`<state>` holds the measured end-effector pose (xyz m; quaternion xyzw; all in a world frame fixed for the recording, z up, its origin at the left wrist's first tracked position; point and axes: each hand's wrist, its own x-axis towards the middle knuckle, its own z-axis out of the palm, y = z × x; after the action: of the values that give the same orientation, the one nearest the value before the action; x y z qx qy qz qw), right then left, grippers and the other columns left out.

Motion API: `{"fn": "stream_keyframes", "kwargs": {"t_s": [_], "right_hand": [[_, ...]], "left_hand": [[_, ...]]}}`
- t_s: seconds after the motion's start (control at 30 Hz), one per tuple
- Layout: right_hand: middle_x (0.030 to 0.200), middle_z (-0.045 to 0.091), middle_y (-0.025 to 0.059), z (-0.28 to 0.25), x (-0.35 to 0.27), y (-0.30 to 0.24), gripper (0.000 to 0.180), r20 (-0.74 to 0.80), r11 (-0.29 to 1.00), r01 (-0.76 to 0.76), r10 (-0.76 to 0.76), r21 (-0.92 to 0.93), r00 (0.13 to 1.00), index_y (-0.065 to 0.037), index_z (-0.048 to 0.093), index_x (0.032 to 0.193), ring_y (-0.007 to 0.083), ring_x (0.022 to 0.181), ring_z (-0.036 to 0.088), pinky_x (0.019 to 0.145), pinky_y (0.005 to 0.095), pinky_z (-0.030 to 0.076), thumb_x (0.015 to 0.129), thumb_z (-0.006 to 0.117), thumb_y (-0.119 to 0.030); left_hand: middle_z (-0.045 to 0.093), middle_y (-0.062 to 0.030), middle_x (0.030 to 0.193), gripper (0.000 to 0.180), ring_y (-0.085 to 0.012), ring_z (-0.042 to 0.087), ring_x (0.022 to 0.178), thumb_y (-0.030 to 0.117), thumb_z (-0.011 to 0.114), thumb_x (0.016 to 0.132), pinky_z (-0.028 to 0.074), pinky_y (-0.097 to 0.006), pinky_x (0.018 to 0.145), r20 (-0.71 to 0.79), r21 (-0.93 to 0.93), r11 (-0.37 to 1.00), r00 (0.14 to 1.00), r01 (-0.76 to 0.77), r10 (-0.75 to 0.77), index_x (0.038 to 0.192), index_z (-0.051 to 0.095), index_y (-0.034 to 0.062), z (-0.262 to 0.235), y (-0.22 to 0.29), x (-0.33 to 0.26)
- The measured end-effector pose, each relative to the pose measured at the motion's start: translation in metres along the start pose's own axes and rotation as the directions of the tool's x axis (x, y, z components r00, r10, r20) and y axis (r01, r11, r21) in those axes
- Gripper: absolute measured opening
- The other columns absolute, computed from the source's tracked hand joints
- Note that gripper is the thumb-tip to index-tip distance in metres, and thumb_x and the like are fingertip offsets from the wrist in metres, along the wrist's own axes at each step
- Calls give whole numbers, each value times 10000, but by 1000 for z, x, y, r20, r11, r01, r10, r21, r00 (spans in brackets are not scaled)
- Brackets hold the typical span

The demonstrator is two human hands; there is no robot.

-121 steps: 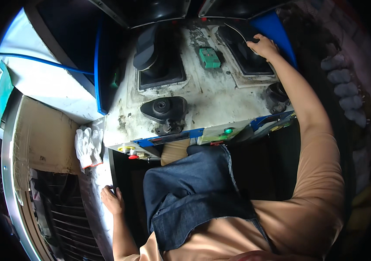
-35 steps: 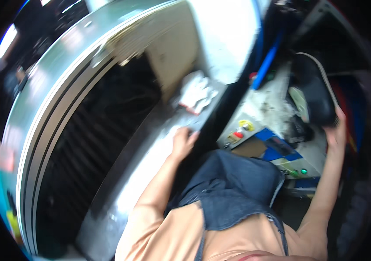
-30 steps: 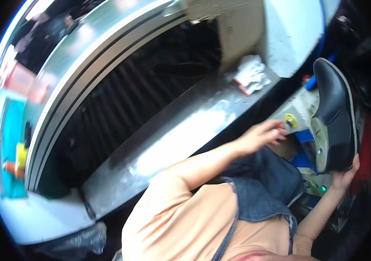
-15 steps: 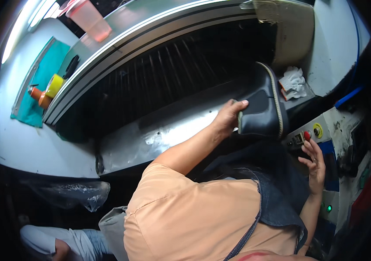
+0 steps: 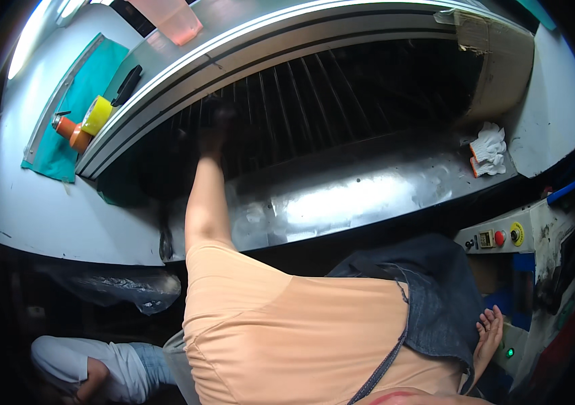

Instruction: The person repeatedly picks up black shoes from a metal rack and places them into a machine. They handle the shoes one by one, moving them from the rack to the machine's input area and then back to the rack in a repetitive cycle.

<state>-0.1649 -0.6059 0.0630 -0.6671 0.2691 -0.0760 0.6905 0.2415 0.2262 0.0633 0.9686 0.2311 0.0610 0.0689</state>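
My left arm reaches forward into a long dark opening with upright rods. In its shadow my left hand (image 5: pixel 212 142) is dim and its fingers do not show. A dark, blurred shape lies just beyond the hand. Whether it is the black boot, and whether the hand grips it, I cannot make out. My right hand (image 5: pixel 490 331) hangs low at my right side, empty, with fingers slightly bent and apart. Nearest to it is a grey control panel (image 5: pixel 515 339) with a lit green light. No boot shows clearly anywhere.
A shiny metal ledge (image 5: pixel 368 196) fronts the opening, with white gloves (image 5: pixel 488 150) at its right end. A box with a red button (image 5: pixel 500 237) stands to the right. Yellow tape (image 5: pixel 97 115) and an orange spool (image 5: pixel 71 132) lie left. Another person (image 5: pixel 92 364) is lower left.
My left hand has swung left and forward into the dark opening, and the black boot no longer shows over the ledge. My right hand has dropped away from the red button. The view has shifted.
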Motion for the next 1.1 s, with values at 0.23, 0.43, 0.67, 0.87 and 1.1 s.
{"fn": "stream_keyframes", "kwargs": {"t_s": [0.23,0.43,0.67,0.87,1.1], "right_hand": [[1201,615,114,20,20,8,434,-52,989,-79,73,-124,996,1,515,1363,150,1023,616,830,264,521,1035,519,-282],[1164,645,130,37,-20,-4,377,-145,970,13,-49,-242,988,14,561,1308,165,1029,631,871,283,522,1005,575,-210],[1051,686,76,36,-28,7,257,-293,951,19,-114,-309,949,-27,648,1195,128,933,650,757,248,532,979,607,-161],[990,666,81,39,-26,27,186,-286,778,194,-433,-597,855,-13,677,1090,151,858,659,698,266,535,920,648,-81],[1024,627,108,45,-33,60,186,-219,592,272,-626,-759,749,-67,676,1029,302,961,612,857,388,478,850,692,-116]], "left_hand": [[530,-223,1395,543,-388,499,1304,484,353,1008,288,-463,1170,-306,-116,992,952,-55,17,1371,510,111,57,-104,92],[653,-152,1216,453,-316,605,1158,440,469,983,468,-449,1012,-250,447,889,968,97,21,1244,649,117,56,19,24],[642,-228,1134,346,-384,601,1053,227,582,912,463,-460,950,-442,58,650,565,-757,697,1161,648,-3,79,179,-47],[632,-195,1076,262,-385,557,1067,183,645,890,426,-458,953,-263,-512,431,613,-743,745,1077,639,0,109,323,-175],[573,-142,1015,290,-357,539,995,267,656,884,415,-477,877,-157,-322,400,465,-858,871,1064,567,58,112,371,-248]]}}
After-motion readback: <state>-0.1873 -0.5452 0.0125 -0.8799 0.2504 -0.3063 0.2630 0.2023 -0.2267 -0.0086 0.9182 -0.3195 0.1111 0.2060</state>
